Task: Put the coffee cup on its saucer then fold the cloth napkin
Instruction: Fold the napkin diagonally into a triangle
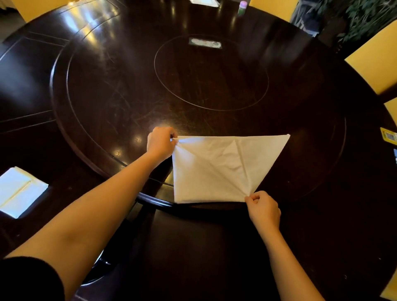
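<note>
A white cloth napkin point(214, 169) lies flat on the near part of the raised turntable point(107, 90) of a dark round table, with a diagonal crease and one flap folded over. My left hand point(161, 142) pinches its far left corner. My right hand point(263, 209) pinches its near right corner at the turntable's rim. No coffee cup or saucer is in view.
A folded white cloth point(18, 191) lies on the table's outer ring at the left. A small bottle point(242, 6) and a white object point(204, 2) stand at the far edge. A yellow packet point(388, 137) sits at the right edge. Yellow chair backs point(373, 64) surround the table.
</note>
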